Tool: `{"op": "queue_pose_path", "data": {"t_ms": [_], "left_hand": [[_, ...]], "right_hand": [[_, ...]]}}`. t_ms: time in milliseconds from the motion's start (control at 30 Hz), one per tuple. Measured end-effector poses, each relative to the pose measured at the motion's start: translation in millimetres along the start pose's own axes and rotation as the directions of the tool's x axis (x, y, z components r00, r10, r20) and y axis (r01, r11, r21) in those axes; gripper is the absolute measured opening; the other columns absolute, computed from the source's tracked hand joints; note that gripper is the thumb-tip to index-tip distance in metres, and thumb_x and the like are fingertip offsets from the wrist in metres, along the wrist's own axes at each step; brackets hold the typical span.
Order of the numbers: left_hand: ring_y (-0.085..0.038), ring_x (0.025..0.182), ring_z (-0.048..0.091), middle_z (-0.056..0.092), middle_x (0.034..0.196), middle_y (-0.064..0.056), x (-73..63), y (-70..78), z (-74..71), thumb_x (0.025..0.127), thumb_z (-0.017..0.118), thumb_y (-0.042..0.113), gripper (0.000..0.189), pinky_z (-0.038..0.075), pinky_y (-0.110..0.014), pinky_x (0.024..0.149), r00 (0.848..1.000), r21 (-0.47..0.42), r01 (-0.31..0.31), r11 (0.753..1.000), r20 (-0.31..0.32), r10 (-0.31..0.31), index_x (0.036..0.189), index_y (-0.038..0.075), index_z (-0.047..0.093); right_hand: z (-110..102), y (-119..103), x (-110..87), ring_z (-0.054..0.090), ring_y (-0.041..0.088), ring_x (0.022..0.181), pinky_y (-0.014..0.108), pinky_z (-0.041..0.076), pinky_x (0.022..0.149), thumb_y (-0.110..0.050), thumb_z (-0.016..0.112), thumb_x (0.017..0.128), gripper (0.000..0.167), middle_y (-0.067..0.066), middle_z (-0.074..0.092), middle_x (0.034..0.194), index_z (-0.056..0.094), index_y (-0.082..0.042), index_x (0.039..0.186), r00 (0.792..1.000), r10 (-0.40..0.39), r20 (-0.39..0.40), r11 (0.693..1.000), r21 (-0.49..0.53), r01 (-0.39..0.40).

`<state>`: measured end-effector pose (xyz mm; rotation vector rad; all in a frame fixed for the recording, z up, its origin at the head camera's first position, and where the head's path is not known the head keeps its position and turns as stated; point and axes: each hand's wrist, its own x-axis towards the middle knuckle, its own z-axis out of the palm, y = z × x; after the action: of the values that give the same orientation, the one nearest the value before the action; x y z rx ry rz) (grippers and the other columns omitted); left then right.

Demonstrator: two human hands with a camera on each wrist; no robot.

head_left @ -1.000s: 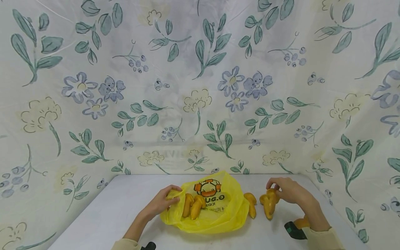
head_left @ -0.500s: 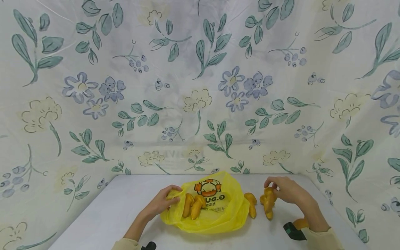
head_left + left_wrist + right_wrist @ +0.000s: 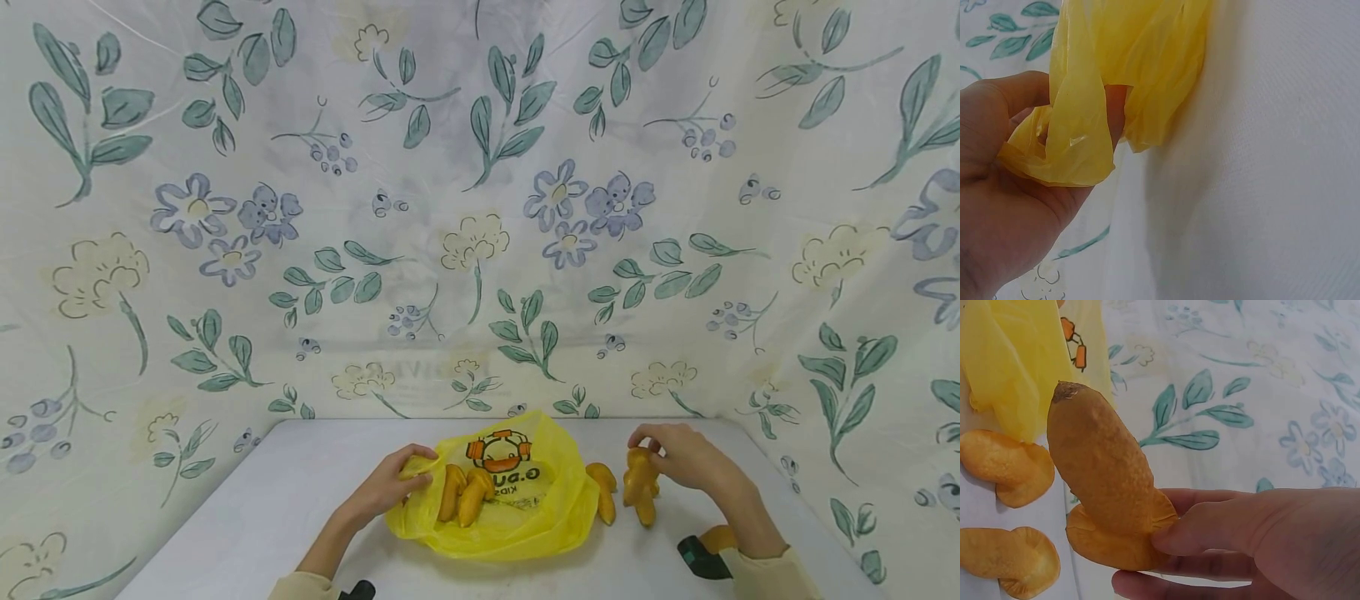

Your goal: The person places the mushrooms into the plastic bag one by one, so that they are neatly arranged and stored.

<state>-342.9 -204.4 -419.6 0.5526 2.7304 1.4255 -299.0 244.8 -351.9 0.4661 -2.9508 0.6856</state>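
Observation:
My left hand (image 3: 390, 483) holds the edge of a yellow plastic bag (image 3: 525, 533); in the left wrist view the fingers (image 3: 1029, 90) pass through a loop of the bag (image 3: 1079, 137). Two brownish-yellow mushrooms (image 3: 472, 497) lie at the bag's mouth, stems toward me. With fingers and thumb, my right hand (image 3: 686, 457) pinches a mushroom (image 3: 1100, 465) by its cap, its dark-tipped stem pointing up and left in the right wrist view. Below the held one, another mushroom (image 3: 646, 513) lies on the table, partly hidden. One more mushroom (image 3: 603, 492) lies against the bag's right side.
Partly hidden by my right wrist and its dark camera (image 3: 703, 557), a further mushroom (image 3: 720, 537) lies on the white table (image 3: 247, 517). A flower-patterned cloth (image 3: 480, 333) hangs behind and at both sides of the table.
My right hand has moved slightly left with the mushroom, which now covers more of the mushroom on the table behind it. My left hand and the bag have stayed still.

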Motion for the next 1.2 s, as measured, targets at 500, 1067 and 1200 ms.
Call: {"op": "queue_pose_path", "data": {"t_ms": [500,1067,1200], "left_hand": [[-0.028,0.117,0.051,0.055,0.137,-0.016,2.8,-3.2,1.3,0.093,0.065,0.016,0.030,0.047,-0.035,0.088,1.000,0.016,0.028,0.999,-0.013,-0.028,0.122,0.009,0.059],[-0.023,0.101,0.052,0.056,0.133,-0.017,5.3,-6.0,0.2,0.093,0.066,0.017,0.032,0.047,-0.030,0.076,1.000,0.002,0.024,1.000,-0.011,-0.024,0.122,0.009,0.058],[-0.023,0.101,0.052,0.056,0.133,-0.017,4.7,-5.4,0.0,0.093,0.066,0.017,0.031,0.047,-0.030,0.076,0.999,0.003,0.031,1.000,-0.014,-0.031,0.122,0.010,0.059]], "right_hand": [[5,-5,3.3,0.059,0.014,0.077,0.034,0.055,0.074,0.000,0.063,0.089,0.025,0.003,0.068,0.095,0.068,-0.012,0.109,1.000,-0.001,-0.023,1.000,-0.005,0.001],[10,-11,5.5,0.058,0.013,0.078,0.033,0.054,0.074,-0.001,0.063,0.090,0.024,0.003,0.067,0.095,0.068,-0.015,0.109,1.000,0.019,-0.021,1.000,-0.015,-0.019],[10,-14,5.8,0.058,0.013,0.077,0.032,0.054,0.073,0.000,0.063,0.090,0.024,0.003,0.068,0.096,0.069,-0.015,0.109,1.000,0.018,-0.019,1.000,-0.010,-0.018]]}}
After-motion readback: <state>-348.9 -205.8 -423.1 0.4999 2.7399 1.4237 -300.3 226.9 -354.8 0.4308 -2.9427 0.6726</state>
